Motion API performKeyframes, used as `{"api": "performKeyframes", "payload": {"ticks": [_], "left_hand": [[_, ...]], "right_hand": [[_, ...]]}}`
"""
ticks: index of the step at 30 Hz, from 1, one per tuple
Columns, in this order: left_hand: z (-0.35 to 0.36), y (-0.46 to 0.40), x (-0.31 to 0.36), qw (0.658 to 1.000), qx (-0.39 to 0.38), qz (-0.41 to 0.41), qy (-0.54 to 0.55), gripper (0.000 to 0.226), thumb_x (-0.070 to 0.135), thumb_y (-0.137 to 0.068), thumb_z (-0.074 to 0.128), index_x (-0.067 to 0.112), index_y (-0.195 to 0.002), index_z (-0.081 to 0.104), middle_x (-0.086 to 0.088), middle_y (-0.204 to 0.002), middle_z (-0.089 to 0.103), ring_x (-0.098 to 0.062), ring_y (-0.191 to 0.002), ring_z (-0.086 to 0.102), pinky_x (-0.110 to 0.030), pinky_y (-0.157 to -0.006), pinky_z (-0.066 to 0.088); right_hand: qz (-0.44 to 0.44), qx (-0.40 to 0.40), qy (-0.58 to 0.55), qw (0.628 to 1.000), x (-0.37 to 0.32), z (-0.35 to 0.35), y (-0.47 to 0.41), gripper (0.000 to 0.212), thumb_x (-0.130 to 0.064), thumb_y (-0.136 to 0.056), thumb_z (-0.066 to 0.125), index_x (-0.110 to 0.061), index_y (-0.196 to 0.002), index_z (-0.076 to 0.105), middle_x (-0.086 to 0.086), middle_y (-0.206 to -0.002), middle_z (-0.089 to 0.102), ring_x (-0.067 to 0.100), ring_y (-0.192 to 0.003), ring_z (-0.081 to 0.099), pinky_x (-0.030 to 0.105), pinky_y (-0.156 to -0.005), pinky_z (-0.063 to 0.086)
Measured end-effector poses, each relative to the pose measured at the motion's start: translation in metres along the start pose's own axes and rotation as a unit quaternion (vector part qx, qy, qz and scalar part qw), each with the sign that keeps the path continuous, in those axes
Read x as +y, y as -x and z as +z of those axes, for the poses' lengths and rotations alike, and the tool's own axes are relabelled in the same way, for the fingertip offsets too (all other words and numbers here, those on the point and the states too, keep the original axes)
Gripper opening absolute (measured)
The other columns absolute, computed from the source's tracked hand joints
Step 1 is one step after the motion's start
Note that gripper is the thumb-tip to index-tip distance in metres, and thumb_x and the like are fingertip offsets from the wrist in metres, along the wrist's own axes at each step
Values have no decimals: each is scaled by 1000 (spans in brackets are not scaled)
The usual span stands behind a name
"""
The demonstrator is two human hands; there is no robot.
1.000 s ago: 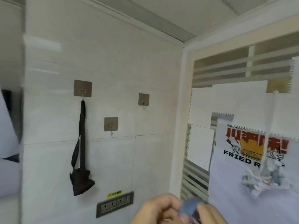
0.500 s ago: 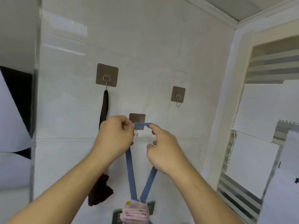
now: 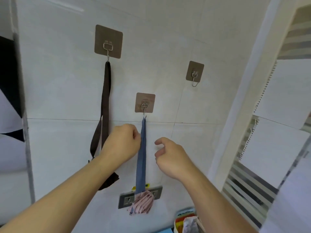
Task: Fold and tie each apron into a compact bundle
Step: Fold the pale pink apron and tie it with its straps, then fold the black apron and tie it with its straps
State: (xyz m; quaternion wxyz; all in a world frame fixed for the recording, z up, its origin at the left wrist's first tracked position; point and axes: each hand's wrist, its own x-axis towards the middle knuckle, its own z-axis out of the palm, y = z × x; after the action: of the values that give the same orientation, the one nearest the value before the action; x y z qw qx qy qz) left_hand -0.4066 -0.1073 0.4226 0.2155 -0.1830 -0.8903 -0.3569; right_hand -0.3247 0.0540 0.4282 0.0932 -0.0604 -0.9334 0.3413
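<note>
The pink apron bundle (image 3: pixel 142 204) hangs by its blue strap (image 3: pixel 142 153) from the middle wall hook (image 3: pixel 144 105), covering the wall socket (image 3: pixel 139 196). The left hand (image 3: pixel 122 145) is at the strap, fingers curled; whether it grips, I cannot tell. The right hand (image 3: pixel 170 157) hovers beside, fingers loosely curled, holding nothing.

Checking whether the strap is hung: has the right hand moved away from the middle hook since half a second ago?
Yes. The right hand has dropped below and right of the middle hook, letting go of the blue strap.

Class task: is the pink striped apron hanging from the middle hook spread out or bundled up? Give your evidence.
Bundled. The pink striped apron hangs as a small tight wad under its blue strap, looped over the middle hook.
</note>
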Motion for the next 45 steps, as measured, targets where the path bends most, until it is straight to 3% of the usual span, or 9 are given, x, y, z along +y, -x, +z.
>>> {"api": "performKeyframes", "payload": {"ticks": [5,8,14,21,24,26,31,37,45], "left_hand": [[21,39,48,991,-71,50,105,15,22,-98,58,29,-91,69,9,-78,73,-9,-72,71,-40,-72,63],[45,78,77,978,-110,78,157,18,18,-94,59,31,-93,71,10,-80,74,-9,-74,72,-38,-75,62],[149,219,107,928,-290,93,214,29,9,-92,59,35,-91,71,5,-78,72,-11,-74,69,-27,-71,57],[256,396,88,844,-496,18,203,31,7,-96,57,32,-88,73,8,-85,75,-8,-74,73,-26,-76,60],[295,468,61,821,-545,-24,169,28,9,-97,58,31,-88,73,8,-84,75,-10,-72,73,-39,-74,63],[319,507,42,805,-578,-33,129,25,11,-96,61,33,-91,70,7,-85,73,-14,-76,72,-41,-76,62],[363,582,-1,654,-755,-21,-50,34,20,-90,71,26,-119,56,-2,-109,64,-16,-89,64,-30,-81,53],[370,602,-12,682,-722,65,-98,42,27,-90,73,31,-117,41,2,-116,43,-17,-97,59,-32,-85,53],[377,593,-10,693,-705,105,-110,39,24,-91,72,27,-115,42,4,-100,55,-11,-87,58,-30,-80,54]], "right_hand": [[13,5,-11,1000,30,-12,49,44,-8,-91,52,-31,-128,60,-5,-105,72,8,-92,67,21,-65,51],[32,20,-22,999,58,-19,93,26,-10,-91,55,-27,-107,67,-3,-100,74,13,-91,70,31,-72,57],[210,29,-73,975,194,13,243,16,-18,-86,55,-29,-86,68,-3,-87,75,21,-81,74,50,-80,63],[496,40,-149,854,343,107,471,19,-13,-82,52,-27,-85,66,1,-84,74,22,-75,73,44,-66,61],[590,0,-141,795,372,161,565,20,-16,-87,53,-22,-105,60,3,-96,69,21,-79,65,35,-64,53],[620,-34,-125,774,383,192,608,36,-24,-94,58,-17,-127,50,2,-115,60,21,-95,62,32,-81,54],[630,-63,-19,774,399,240,662,86,-41,-97,65,-26,-162,11,2,-150,24,30,-139,34,44,-111,44],[612,-71,133,776,421,236,676,85,-53,-85,77,-29,-150,29,8,-150,30,30,-137,35,41,-116,37],[650,-61,39,756,429,229,675,59,-39,-88,75,-25,-130,36,-3,-120,55,21,-110,59,40,-86,56]]}}
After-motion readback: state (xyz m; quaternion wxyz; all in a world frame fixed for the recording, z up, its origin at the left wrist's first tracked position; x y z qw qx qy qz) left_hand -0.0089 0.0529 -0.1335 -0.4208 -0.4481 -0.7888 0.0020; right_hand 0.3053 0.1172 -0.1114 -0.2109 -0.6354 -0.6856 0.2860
